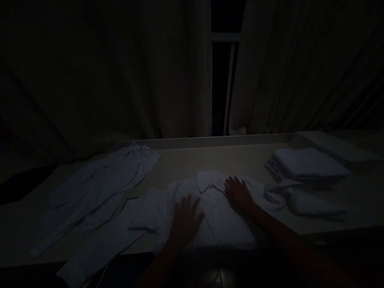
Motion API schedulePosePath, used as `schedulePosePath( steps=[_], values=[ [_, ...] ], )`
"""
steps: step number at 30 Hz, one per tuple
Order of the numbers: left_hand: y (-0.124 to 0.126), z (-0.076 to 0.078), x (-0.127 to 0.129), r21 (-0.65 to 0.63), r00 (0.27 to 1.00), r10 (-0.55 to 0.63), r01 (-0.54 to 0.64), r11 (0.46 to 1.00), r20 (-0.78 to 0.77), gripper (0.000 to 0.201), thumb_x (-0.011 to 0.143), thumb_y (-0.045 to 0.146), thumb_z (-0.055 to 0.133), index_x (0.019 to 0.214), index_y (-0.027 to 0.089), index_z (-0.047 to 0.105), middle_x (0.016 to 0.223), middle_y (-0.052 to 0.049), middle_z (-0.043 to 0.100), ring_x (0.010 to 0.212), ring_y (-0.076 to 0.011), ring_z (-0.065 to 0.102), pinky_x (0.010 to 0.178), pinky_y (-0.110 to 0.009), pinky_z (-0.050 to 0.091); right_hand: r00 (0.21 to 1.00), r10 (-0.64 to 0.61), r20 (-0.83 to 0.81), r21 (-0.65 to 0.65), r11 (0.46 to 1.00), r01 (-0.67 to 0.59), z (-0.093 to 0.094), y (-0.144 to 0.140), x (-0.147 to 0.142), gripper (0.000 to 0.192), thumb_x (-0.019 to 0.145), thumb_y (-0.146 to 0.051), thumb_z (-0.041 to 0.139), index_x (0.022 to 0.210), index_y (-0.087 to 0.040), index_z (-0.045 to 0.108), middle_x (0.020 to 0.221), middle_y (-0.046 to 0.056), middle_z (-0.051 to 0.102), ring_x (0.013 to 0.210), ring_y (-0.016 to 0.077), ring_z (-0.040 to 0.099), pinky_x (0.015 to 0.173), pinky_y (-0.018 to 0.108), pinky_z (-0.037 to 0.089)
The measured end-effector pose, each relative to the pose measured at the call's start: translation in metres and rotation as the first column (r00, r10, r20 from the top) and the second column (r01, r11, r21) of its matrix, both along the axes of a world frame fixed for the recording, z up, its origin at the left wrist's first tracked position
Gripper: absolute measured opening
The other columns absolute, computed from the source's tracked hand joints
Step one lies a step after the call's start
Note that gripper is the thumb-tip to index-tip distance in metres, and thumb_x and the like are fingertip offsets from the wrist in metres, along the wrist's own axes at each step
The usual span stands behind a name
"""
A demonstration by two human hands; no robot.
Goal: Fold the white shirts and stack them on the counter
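While flat, both hands (pixel 185 219) (pixel 238 193) press smooth white buttoned shirt (pixel 219 224).

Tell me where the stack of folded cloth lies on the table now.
In the head view, the folded stack lies at the table's far right, beyond the right hand, which rests on the white shirt.

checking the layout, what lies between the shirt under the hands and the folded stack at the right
In the head view, the white shirt has its sleeve spread across the table toward the folded stack.
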State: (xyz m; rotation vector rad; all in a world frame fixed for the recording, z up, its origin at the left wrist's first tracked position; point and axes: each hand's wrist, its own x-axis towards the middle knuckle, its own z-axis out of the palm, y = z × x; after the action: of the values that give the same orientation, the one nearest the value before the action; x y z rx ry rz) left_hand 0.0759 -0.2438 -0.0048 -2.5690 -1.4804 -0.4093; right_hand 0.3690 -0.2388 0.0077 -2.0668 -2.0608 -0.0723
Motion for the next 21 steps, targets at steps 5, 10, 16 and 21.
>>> schedulePosePath(
  steps=[5,10,16,21],
  values=[
    [0.009,-0.001,0.001,-0.031,1.0,0.01,-0.01,0.999,0.008,0.058,0.093,0.051,0.038,0.147,0.033,0.032,0.157,-0.006,0.026,0.144,-0.0316,0.019,0.113,-0.056,0.02,0.99,-0.142,-0.001,-0.045,0.989,0.142,-0.023,0.017,0.021,0.064,0.096,-0.06,0.023,0.148,-0.024,0.03,0.156,0.01,0.024,0.143,0.0317,0.016,0.11,0.059,0.011],
    [0.02,-0.001,0.0,-0.096,0.999,0.017,-0.013,0.995,0.044,0.053,0.092,0.049,0.041,0.141,0.031,0.043,0.153,-0.007,0.035,0.14,-0.032,0.029,0.11,-0.055,0.025,0.989,-0.151,0.0,0.023,0.988,0.151,-0.028,0.017,0.021,0.065,0.095,-0.061,0.022,0.148,-0.024,0.031,0.156,0.011,0.025,0.144,0.0317,0.015,0.111,0.058,0.008],
    [0.076,0.003,0.009,-0.067,0.984,0.023,-0.011,0.998,0.175,0.045,0.095,0.034,0.031,0.128,0.017,0.057,0.14,-0.01,0.051,0.133,-0.0244,0.041,0.11,-0.043,0.031,0.992,-0.123,0.015,0.035,0.992,0.122,-0.022,0.018,0.018,0.063,0.096,-0.059,0.024,0.147,-0.025,0.034,0.155,0.009,0.027,0.144,0.0311,0.016,0.112,0.057,0.006],
    [0.105,0.002,0.004,-0.041,1.0,-0.029,0.029,0.999,-0.003,0.051,0.094,0.043,0.036,0.139,0.021,0.046,0.15,-0.01,0.039,0.14,-0.0322,0.029,0.113,-0.053,0.017,0.993,-0.114,0.009,0.048,0.992,0.114,-0.019,0.019,0.018,0.059,0.096,-0.057,0.027,0.145,-0.026,0.038,0.153,0.008,0.032,0.143,0.0293,0.02,0.112,0.054,0.009]
  ],
)
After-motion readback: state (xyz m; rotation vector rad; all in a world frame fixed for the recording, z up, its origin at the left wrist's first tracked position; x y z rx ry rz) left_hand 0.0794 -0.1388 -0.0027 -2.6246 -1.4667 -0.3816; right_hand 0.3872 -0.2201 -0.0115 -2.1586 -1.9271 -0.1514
